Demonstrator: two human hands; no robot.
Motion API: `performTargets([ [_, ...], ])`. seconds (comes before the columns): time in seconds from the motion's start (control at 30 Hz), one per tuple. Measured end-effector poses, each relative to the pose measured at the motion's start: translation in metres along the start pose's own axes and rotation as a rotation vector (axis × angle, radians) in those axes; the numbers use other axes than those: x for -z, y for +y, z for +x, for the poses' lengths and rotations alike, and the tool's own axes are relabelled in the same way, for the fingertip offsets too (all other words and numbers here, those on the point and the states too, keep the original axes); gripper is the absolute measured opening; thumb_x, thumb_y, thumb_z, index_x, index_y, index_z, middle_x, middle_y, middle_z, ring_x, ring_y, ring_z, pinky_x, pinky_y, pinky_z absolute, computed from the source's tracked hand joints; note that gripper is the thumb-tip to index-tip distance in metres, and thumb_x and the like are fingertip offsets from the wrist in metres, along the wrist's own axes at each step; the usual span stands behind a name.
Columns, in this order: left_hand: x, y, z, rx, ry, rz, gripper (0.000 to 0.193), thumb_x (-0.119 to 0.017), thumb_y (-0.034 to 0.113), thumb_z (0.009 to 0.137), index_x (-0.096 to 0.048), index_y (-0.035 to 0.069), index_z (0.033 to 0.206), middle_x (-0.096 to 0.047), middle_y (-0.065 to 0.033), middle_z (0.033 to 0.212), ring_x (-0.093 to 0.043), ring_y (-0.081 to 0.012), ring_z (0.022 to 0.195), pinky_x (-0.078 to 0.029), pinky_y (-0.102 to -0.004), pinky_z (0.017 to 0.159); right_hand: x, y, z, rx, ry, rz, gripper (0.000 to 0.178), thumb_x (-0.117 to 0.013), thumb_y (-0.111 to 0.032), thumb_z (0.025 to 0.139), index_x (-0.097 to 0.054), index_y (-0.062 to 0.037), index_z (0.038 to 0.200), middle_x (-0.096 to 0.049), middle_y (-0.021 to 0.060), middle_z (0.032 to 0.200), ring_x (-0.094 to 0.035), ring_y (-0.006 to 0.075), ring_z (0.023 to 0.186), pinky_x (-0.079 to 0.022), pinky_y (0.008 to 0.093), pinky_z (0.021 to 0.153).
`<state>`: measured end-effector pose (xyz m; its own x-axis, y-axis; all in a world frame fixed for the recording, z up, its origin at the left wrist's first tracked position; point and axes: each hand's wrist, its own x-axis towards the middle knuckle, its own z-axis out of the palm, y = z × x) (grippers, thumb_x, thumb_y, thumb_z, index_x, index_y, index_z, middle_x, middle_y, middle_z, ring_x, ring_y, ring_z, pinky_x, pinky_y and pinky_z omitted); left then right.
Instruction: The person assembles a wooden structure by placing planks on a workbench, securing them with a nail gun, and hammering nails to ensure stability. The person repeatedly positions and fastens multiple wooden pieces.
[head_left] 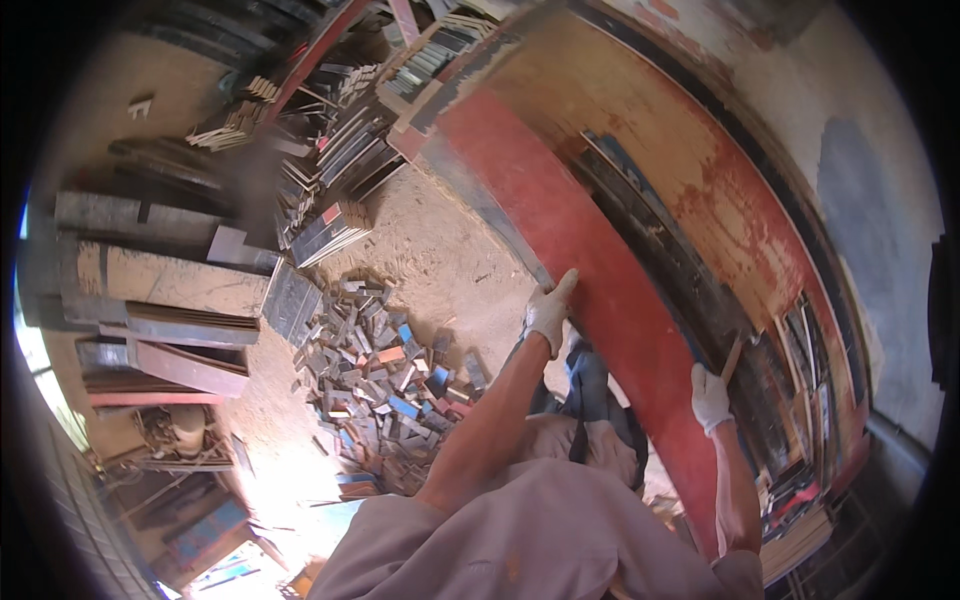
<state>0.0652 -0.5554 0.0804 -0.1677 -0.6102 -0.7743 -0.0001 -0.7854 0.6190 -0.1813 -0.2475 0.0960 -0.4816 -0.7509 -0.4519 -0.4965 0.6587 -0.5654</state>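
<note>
A long red board [600,290] runs diagonally from the far middle down to my right side. My left hand [549,312], in a pale work glove, grips its left edge, thumb on top and the other fingers mostly hidden at the edge. On the board's right edge rests my right hand [710,398], also gloved and closed about that edge. A short wooden stick [733,358] stands right beside the right hand's fingers; whether they touch it I cannot tell. Dark narrow boards [660,255] lie just right of the red board.
A heap of small wood offcuts [390,385] covers the floor to the left. Stacked panels [185,275] stand at the far left, and bundled strips [335,232] lie behind the heap. Large brown, red-stained panels [690,160] lean by the wall [850,190] at right.
</note>
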Motion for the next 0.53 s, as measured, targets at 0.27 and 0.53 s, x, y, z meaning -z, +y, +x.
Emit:
performTargets([
  [0.27,-0.050,0.099,-0.077,-0.341,-0.180,0.288,0.043,-0.084,0.032,0.090,-0.076,-0.003,0.115,-0.079,-0.0110,0.104,-0.075,-0.0215,0.094,-0.059,-0.0375,0.084,0.011,-0.005,-0.036,-0.213,-0.290,0.203,0.077,-0.032,-0.061,0.114,-0.064,0.0076,0.132,-0.067,0.0107,0.118,-0.057,0.0186,0.114,-0.045,0.0371,0.108],
  [0.53,-0.007,0.166,-0.149,-0.440,-0.161,0.397,0.072,-0.080,0.061,0.088,-0.070,0.001,0.126,-0.080,-0.0182,0.107,-0.077,-0.0346,0.105,-0.058,-0.0431,0.092,-0.012,-0.040,-0.025,-0.337,-0.636,-0.052,0.071,-0.029,-0.060,0.114,-0.043,-0.0048,0.157,-0.068,0.0243,0.137,-0.063,0.0333,0.128,-0.046,0.0417,0.111],
])
